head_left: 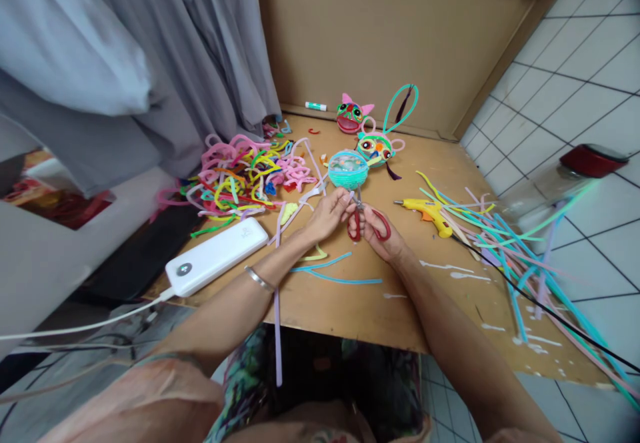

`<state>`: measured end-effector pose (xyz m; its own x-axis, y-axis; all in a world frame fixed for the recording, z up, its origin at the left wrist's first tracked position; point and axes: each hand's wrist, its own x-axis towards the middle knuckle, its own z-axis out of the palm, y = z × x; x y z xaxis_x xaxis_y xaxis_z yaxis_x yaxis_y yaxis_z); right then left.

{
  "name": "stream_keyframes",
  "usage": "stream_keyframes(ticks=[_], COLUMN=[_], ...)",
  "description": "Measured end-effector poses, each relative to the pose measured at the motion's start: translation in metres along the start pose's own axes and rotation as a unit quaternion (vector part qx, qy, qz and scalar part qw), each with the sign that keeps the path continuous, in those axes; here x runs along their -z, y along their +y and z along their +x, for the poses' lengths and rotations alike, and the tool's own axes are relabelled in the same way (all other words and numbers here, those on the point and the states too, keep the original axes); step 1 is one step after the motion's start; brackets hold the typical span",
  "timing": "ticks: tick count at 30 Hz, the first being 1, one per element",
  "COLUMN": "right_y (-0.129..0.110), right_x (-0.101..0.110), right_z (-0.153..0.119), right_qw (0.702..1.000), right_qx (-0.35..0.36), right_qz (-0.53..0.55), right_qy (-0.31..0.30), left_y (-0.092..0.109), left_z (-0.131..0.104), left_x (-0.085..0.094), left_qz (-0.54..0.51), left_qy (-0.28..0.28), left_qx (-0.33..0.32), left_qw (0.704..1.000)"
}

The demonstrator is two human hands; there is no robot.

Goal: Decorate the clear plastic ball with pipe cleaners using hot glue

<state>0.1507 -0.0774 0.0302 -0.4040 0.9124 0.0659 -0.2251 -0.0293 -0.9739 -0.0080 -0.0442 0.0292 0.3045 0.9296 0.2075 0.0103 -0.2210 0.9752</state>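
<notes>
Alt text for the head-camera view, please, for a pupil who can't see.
A right hand holds red-handled scissors over a brown table, the left hand by the blades. Beyond is a turquoise craft piece; colourful strips are heaped left, a yellow glue gun right.

A tan wooden tabletop [340, 306] spreads across the middle, its bare front edge toward the viewer and pale dried smears near its front right corner. Along its rear edge stands a plain brown back panel [370, 36], framed at the right by a slanting brown strip [515, 56] and darker toward the top. Gray curtains [220, 49] hang in deep folds past the rear left corner. Beside the right edge rises a wall of glossy white tiles [600, 69] with dark grout lines. Below the front edge, pale floor tiles [447, 396] show. The light is soft and even, brightest on the wall.
</notes>
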Motion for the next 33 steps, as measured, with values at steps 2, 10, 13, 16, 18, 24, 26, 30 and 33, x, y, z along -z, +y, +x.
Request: stream_keyframes(ticks=[2,10,13,16,18,24,26,30,33], right_y=[0.000,0.000,-0.002,-0.002,-0.002,-0.008,-0.010,-0.011,-0.008], right_x=[-0.002,-0.006,-0.010,-0.014,-0.014,-0.016,-0.018,-0.020,-0.021], right_z=[0.000,-0.005,-0.006,-0.006,-0.006,-0.008,-0.009,-0.008,-0.006], right_qw=[1.000,0.997,0.995,0.993,0.992,0.991,0.991,0.991,0.990], right_qx=[0.004,0.000,-0.002,-0.006,-0.008,-0.010,-0.011,-0.014,-0.004], right_qz=[0.010,0.046,0.071,0.097,0.106,0.100,0.096,0.087,0.074], right_qy=[0.020,0.069,0.077,0.067,0.064,0.084,0.089,0.099,0.116], left_y=[0.004,0.007,0.004,0.000,-0.001,0.000,0.000,-0.003,-0.005], left_z=[-0.002,-0.003,-0.001,0.000,0.001,0.000,0.000,0.000,0.000], left_x=[0.000,0.004,0.005,0.006,0.005,0.002,0.002,0.003,0.004], left_qz=[0.066,0.176,0.199,0.242,0.258,0.266,0.266,0.270,0.270], left_qy=[-0.002,-0.001,0.005,0.000,-0.008,0.009,0.016,0.022,0.017], left_qx=[-0.049,-0.134,-0.157,-0.187,-0.200,-0.215,-0.221,-0.227,-0.226], left_qw=[0.997,0.975,0.967,0.952,0.945,0.940,0.938,0.936,0.936])
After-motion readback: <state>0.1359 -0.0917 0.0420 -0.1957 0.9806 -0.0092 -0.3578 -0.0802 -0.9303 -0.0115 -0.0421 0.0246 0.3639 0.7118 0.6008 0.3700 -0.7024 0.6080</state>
